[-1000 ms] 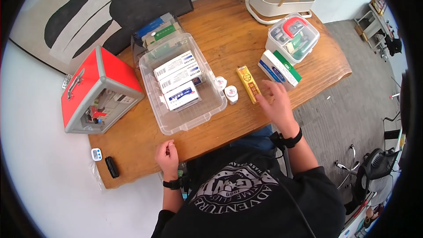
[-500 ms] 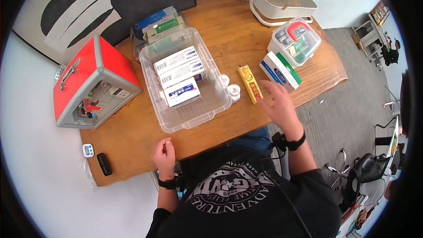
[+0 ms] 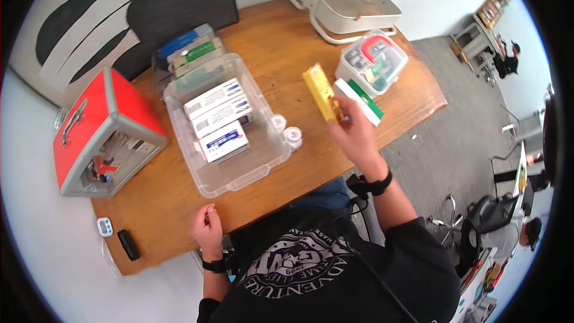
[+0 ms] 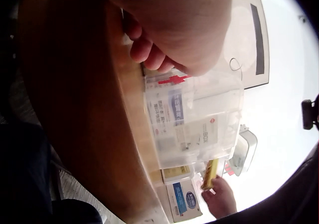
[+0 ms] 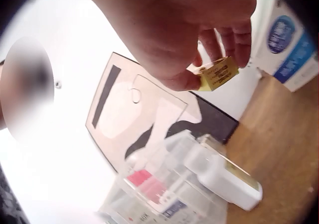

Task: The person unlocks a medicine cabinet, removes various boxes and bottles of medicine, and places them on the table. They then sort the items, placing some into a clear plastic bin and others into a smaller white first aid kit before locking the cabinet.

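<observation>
The right hand (image 3: 356,134) pinches one end of a long yellow box (image 3: 321,92), which is tilted up off the table in the head view. In the right wrist view the box's end (image 5: 219,73) shows between thumb and fingers. A white and green box (image 3: 360,100) stands just beyond that hand. The left hand (image 3: 207,229), fingers curled loosely with nothing held, rests by the table's front edge. Ahead of it lies a clear bin (image 3: 252,174) with several white boxes (image 3: 223,142) inside. Two white bottles (image 3: 292,136) stand against the bin's right side.
A red and grey case (image 3: 133,104) stands at the left, near a small timer (image 3: 104,226) and a black object (image 3: 128,244). Behind the bin is another clear container (image 3: 186,52). A lidded box with a red handle (image 3: 372,63) and a white rack (image 3: 357,8) stand at the back right.
The right hand has taken hold of the yellow box and raised it from the table. The head view has shifted, while the left hand stays by the table edge.
</observation>
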`<state>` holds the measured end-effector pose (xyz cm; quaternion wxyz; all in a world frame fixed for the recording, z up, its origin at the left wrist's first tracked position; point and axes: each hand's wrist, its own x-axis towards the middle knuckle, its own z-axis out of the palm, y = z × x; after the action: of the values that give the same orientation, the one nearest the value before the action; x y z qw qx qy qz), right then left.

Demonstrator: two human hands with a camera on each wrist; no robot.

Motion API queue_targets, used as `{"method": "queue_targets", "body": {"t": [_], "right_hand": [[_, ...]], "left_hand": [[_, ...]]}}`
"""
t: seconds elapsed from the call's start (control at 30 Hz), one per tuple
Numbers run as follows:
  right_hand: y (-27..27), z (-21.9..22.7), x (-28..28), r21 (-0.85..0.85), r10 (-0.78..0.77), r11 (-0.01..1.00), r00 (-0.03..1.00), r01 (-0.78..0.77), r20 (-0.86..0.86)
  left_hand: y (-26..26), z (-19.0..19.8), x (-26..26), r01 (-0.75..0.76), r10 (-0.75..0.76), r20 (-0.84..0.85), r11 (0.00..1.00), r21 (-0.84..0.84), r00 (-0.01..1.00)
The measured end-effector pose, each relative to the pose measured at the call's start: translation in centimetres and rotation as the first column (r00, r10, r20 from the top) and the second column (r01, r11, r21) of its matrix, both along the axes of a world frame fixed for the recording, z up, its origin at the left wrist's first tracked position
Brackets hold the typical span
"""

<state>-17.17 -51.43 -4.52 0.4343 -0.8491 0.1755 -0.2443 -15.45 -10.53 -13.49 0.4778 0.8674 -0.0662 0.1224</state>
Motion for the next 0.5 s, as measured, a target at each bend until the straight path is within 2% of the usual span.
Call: {"method": "queue_targets", "body": {"t": [0.03,0.1,0.13,0.2,0.23,0.27,0.33,0.37,0.43,0.47,0.5], "right_hand": [[0.0,1.3,0.7,-0.017,0.064,0.998,0.992,-0.062,0.109],[1.3,7.0,3.2,-0.240,0.292,0.936,0.948,-0.257,0.126],[1.7,8.8,4.7,-0.386,0.416,0.858,0.900,-0.339,0.134],[3.4,11.5,8.6,-0.470,0.623,0.696,0.782,-0.543,0.020],[3.7,11.0,11.1,-0.550,0.689,0.605,0.725,-0.576,-0.003],[4.2,10.3,13.4,-0.554,0.693,0.603,0.721,-0.574,0.007],[5.4,9.0,17.2,-0.649,0.752,0.418,0.643,-0.636,-0.146],[6.2,8.5,18.2,-0.657,0.754,0.413,0.641,-0.630,-0.141],[7.4,7.6,19.8,-0.661,0.730,0.319,0.621,-0.679,-0.286],[7.8,7.0,20.4,-0.665,0.728,0.319,0.624,-0.675,-0.284],[8.0,6.5,21.0,-0.748,0.702,0.270,0.656,-0.606,-0.279]], "left_hand": [[0.2,0.1,0.0,-0.034,0.034,0.006,0.999,0.007,0.999],[0.4,0.2,0.4,0.020,-0.021,0.023,0.999,0.051,1.000],[0.6,0.2,0.5,-0.012,0.010,0.034,0.998,0.064,0.999],[0.5,-0.1,0.5,-0.016,0.016,0.010,1.000,-0.023,1.000],[0.6,-0.4,0.4,-0.027,0.027,0.007,0.999,-0.040,1.000],[0.6,-0.3,0.4,-0.032,0.033,0.018,0.999,-0.038,0.999],[0.6,-0.2,0.4,-0.035,0.037,0.058,0.999,-0.035,0.998],[0.4,-0.2,0.4,-0.039,0.042,0.069,0.998,-0.038,0.997],[0.4,-0.2,0.3,-0.062,0.066,0.094,0.997,-0.042,0.993],[0.4,0.0,0.3,-0.060,0.064,0.100,0.997,-0.044,0.993],[0.4,0.4,0.2,-0.058,0.060,0.068,0.998,-0.032,0.996]]}}
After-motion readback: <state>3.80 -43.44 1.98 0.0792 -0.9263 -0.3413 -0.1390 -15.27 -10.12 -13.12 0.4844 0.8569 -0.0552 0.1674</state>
